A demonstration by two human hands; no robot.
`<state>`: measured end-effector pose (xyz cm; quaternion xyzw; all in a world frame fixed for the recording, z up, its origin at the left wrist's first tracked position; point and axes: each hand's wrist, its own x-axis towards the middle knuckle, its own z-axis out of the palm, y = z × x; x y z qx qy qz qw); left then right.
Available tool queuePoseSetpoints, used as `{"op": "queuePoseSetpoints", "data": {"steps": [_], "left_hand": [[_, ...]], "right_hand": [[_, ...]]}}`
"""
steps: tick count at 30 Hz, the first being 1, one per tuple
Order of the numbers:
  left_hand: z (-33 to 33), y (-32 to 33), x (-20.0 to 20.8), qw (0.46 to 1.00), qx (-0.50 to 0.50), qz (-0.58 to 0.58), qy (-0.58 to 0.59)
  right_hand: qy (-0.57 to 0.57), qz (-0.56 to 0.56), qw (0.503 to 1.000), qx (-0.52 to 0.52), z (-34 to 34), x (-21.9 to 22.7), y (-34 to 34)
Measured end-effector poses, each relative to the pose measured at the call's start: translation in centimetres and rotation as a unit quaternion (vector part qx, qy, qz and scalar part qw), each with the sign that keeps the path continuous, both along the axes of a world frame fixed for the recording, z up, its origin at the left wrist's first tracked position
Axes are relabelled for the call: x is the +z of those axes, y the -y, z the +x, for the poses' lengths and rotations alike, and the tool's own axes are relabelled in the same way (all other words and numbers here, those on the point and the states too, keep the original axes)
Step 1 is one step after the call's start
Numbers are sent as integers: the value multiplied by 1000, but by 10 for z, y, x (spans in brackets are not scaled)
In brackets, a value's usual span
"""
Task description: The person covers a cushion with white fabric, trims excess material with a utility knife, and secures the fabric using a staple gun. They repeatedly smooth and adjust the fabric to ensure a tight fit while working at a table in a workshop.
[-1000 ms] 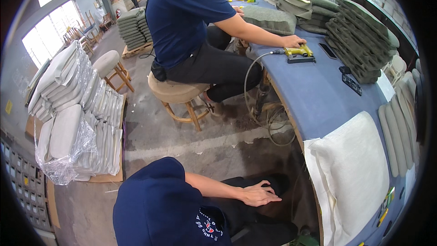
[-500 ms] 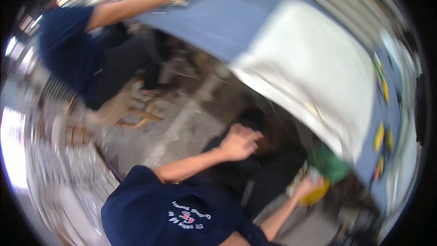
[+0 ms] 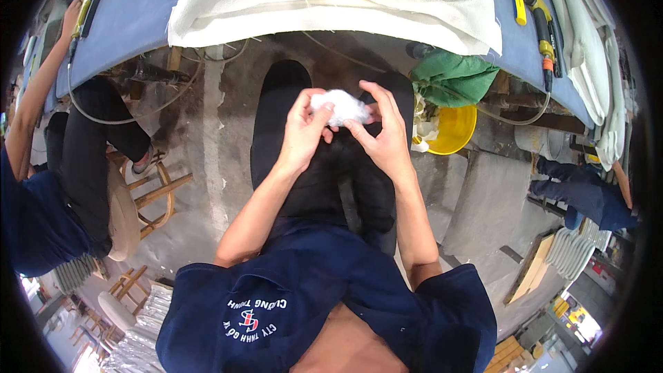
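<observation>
Over my lap I hold a wad of white fluffy stuffing point(image 3: 342, 105) between both hands. My left hand point(image 3: 302, 131) pinches its left side, with the thumb lying across the front. On the other side my right hand point(image 3: 385, 135) grips it with thumb and curled fingers, its index finger raised. Just beyond, a cushion with a white fabric cover point(image 3: 331, 7) lies on the blue-topped table point(image 3: 135, 21). A yellowish inside shows through a gap in the cover's near edge.
Right of my knees stands a yellow bucket point(image 3: 457, 131) with pale scraps, below a green cloth point(image 3: 452, 77). A yellow-black staple gun point(image 3: 541, 34) with a hose and a yellow tool point(image 3: 519, 7) lie on the table's right. A co-worker point(image 3: 52, 214) sits at left, holding another gun.
My right hand has come from beside the yellow bucket to the middle of my lap. Both hands now meet on the white stuffing. My view has turned to face the table squarely.
</observation>
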<state>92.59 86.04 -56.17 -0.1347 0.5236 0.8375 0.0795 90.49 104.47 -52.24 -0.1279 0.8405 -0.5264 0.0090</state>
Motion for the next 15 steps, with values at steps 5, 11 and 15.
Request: {"op": "queuePoseSetpoints", "data": {"steps": [5, 11, 15], "left_hand": [[0, 13, 13, 999, 1, -27, -29], [2, 9, 23, 986, 26, -145, -76], [-3, 16, 20, 971, 64, -212, -88]], "right_hand": [[44, -90, 995, 20, -2, 5, 10], [101, -123, 987, -32, 6, -4, 25], [160, -206, 964, -42, 12, -6, 24]]}}
